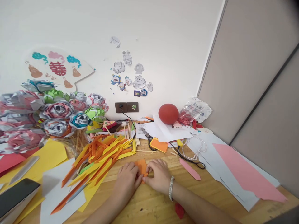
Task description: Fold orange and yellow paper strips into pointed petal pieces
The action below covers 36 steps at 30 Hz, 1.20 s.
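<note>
A small piece of orange paper [141, 165] lies on the wooden table between my two hands. My left hand [128, 178] presses on its left side, fingers bent and drawn together. From the right, my right hand [160, 175] pinches the paper's edge, its thumb close to my left thumb. The part of the paper under my fingers is hidden. Just left of my hands sits a pile of folded orange and yellow paper strips [102, 158]. Beyond my right hand lies a small stack of orange and yellow paper [159, 144], with black scissors [147, 136] beside it.
Folded paper flowers [58, 113] crowd the back left, and a phone [17, 196] lies front left. A red balloon [168, 114] rests on white sheets near the wall. To the right are a bead string [202, 144], a black cable [190, 158] and pink paper [245, 171].
</note>
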Tool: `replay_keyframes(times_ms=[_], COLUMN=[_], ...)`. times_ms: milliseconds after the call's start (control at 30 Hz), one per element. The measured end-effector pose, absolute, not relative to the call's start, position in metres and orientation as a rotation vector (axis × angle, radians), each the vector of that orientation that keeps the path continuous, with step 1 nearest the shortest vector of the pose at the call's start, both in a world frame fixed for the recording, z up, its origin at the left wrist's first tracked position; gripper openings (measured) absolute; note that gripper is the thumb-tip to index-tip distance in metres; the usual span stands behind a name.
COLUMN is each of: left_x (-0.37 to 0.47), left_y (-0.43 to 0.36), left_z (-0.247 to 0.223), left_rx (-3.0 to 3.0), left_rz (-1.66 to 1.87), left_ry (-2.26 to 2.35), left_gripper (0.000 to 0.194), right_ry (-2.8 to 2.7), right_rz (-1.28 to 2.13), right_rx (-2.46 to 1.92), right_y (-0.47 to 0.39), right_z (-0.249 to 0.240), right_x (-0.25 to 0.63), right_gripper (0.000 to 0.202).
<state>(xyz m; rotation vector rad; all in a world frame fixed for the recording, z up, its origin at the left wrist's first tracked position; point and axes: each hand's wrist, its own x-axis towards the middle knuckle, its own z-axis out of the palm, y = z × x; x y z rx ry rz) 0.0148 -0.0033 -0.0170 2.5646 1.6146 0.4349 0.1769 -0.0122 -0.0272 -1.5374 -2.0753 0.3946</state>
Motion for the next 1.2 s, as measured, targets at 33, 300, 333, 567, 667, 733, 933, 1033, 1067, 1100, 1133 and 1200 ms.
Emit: replay_keyframes(times_ms=[33, 300, 333, 567, 667, 733, 933, 1033, 1067, 1100, 1133, 1200], left_x=[0.015, 0.014, 0.014, 0.012, 0.005, -0.001, -0.011, -0.011, -0.011, -0.011, -0.011, -0.012], left_y=[-0.003, -0.004, -0.005, -0.006, -0.003, 0.000, 0.012, 0.013, 0.013, 0.013, 0.013, 0.014], left_z=[-0.017, -0.017, -0.016, -0.012, -0.012, -0.014, -0.024, -0.027, -0.028, -0.029, -0.030, -0.031], left_rx=[2.567, 2.581, 2.581, 2.519, 2.511, 2.508, 2.671, 2.779, 2.781, 2.769, 2.748, 2.698], left_rz=[0.437, 0.429, 0.427, 0.448, 0.484, 0.571, 0.916, 0.839, 0.820, 0.819, 0.833, 0.876], left_ry=[1.614, 1.627, 1.630, 1.683, 1.728, 1.770, 1.420, 1.284, 1.280, 1.290, 1.312, 1.364], left_gripper=[0.013, 0.014, 0.014, 0.017, 0.020, 0.020, 0.032, 0.036, 0.035, 0.032, 0.029, 0.023], right_ry=[-2.067, -2.030, -2.012, -2.081, -2.162, -2.189, -2.288, -2.371, -2.447, -2.533, -2.637, -2.804], right_rz=[0.387, 0.353, 0.344, 0.332, 0.348, 0.389, 0.604, 0.768, 0.828, 0.881, 0.924, 0.952], right_rx=[-1.545, -1.547, -1.559, -1.480, -1.480, -1.455, -1.197, -1.081, -1.064, -1.060, -1.065, -1.082], right_y=[-0.012, -0.007, -0.007, -0.009, -0.009, -0.006, 0.008, 0.006, 0.003, -0.001, -0.006, -0.014], right_z=[-0.028, -0.028, -0.028, -0.027, -0.025, -0.024, -0.020, -0.003, 0.004, 0.011, 0.018, 0.027], right_x=[0.176, 0.177, 0.177, 0.177, 0.178, 0.180, 0.197, 0.219, 0.227, 0.235, 0.241, 0.249], right_gripper=[0.028, 0.010, 0.010, 0.039, 0.046, 0.046, 0.059, 0.061, 0.060, 0.066, 0.076, 0.091])
